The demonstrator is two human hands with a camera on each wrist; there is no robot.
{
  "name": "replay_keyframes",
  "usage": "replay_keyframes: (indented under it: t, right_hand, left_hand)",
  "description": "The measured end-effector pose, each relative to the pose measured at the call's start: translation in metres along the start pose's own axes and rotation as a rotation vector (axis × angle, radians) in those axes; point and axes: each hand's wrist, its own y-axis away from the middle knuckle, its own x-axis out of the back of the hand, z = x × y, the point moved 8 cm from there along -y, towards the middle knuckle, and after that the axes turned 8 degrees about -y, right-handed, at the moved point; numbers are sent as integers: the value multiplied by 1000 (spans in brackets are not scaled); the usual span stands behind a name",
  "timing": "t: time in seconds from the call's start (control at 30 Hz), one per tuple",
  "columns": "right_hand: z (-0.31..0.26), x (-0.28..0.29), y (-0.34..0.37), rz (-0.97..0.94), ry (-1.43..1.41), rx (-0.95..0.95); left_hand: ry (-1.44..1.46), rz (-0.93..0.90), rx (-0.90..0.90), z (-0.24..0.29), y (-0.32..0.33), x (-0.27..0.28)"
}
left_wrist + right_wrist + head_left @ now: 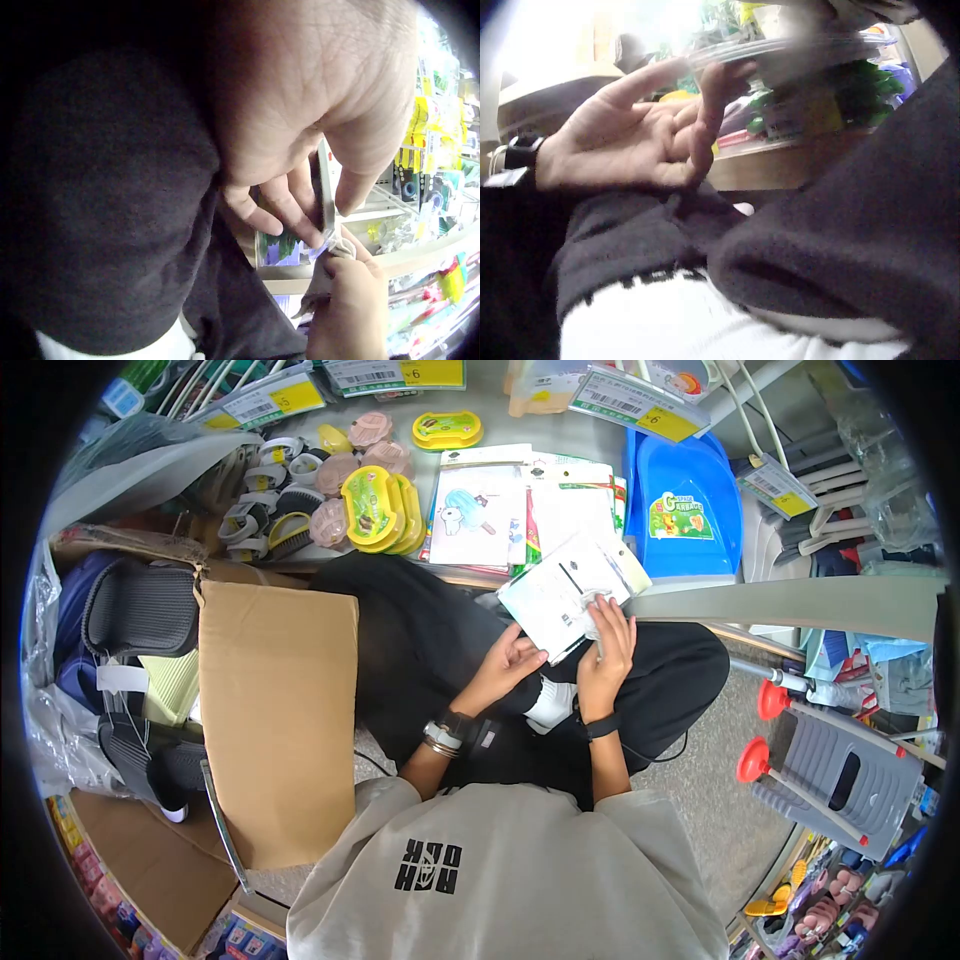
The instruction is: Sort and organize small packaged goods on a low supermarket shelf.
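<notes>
In the head view my left hand [508, 665] grips the lower left edge of flat white packets [555, 605], thumb on top and fingers beneath. From the right wrist view, the left hand [641, 139] holds the thin, stacked packet edges [742, 51]. A crumpled pale grey cloth [321, 283] is pinched in my right hand [608, 655], whose fingers lie over the packets' right part. Other white packets [468, 525], one with a blue cartoon print, lie on the shelf just beyond. The packets are held above the lap, tilted.
Yellow-green oval boxes [375, 510], pink round items [335, 475] and brushes [290, 530] crowd the shelf's left. A blue dustpan [685, 510] stands right. Beside the left leg is a cardboard box [280, 720] with black slippers [140, 610]. Red plungers [755, 760] and a grey stool [845, 780] are right.
</notes>
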Motion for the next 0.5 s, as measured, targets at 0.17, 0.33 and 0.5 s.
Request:
replay_keyframes:
  t: [0.17,0.33,0.5]
  right_hand:
    - [18,28,0,35,-508,-266]
    - [42,71,10,26,-603,-309]
    - [106,96,40,281,-982,-477]
  left_hand:
    - [51,73,31,-5,2,10]
    - [-104,219,58,2,-1,11]
    - [-273,376,-109,30,0,5]
